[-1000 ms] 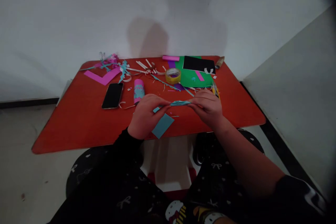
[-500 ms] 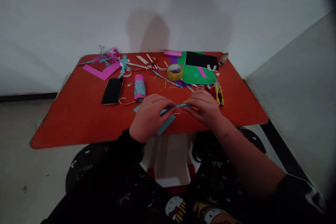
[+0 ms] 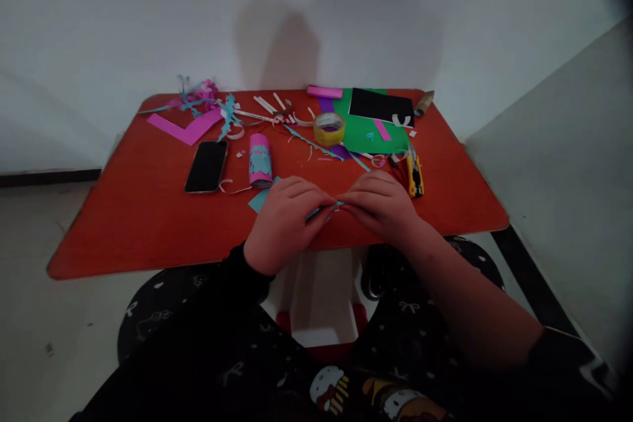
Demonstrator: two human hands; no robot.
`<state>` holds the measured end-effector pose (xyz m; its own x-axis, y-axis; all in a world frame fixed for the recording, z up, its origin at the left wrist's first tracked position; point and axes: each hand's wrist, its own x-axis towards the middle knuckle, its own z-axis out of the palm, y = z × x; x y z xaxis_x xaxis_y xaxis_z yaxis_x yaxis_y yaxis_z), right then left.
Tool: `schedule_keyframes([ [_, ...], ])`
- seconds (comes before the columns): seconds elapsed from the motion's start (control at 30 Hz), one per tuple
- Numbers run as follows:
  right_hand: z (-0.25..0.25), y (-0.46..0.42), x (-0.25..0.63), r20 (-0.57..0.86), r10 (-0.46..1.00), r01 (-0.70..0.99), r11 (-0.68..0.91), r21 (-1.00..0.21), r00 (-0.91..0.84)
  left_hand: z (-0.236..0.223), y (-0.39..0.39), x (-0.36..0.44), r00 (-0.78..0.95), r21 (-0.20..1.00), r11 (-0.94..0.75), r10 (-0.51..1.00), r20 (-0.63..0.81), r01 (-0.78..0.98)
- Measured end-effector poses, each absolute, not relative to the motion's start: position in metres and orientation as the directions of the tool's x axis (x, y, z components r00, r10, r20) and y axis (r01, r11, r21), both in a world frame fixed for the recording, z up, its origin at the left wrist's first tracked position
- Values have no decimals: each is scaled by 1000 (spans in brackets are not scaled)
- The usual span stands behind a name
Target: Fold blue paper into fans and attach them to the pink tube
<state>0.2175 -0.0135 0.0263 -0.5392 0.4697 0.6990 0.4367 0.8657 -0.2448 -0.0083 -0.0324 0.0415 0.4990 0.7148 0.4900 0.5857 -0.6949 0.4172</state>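
My left hand (image 3: pixel 284 221) and my right hand (image 3: pixel 383 204) meet fingertip to fingertip over the near edge of the red table (image 3: pixel 148 224). Both pinch a light blue paper strip (image 3: pixel 326 209), which shows only as a sliver between the fingers. A corner of the same blue paper (image 3: pixel 260 198) pokes out on the table behind my left hand. A pink roll with blue trim (image 3: pixel 260 159) lies just beyond my left hand.
A black phone (image 3: pixel 206 166) lies left of the roll. A yellow tape roll (image 3: pixel 329 128), green sheet (image 3: pixel 370 138), black card (image 3: pixel 380 106) and yellow utility knife (image 3: pixel 414 176) sit at the right back. Pink and blue paper scraps (image 3: pixel 198 112) litter the far left.
My hands have drawn together, so the blue strip that stretched between them is now almost hidden. The hanging blue piece under my left hand is out of sight. The view tilted slightly.
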Motion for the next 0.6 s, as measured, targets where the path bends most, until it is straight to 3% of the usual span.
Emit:
schedule_keyframes([
  [0.4,25,-10,224,618,563,382,827,-414,-549,42,-31,-14,501,362,-698,705,502,618],
  [0.6,25,-10,232,646,593,411,803,-431,-481,43,-27,-21,559,461,-685,727,398,564],
])
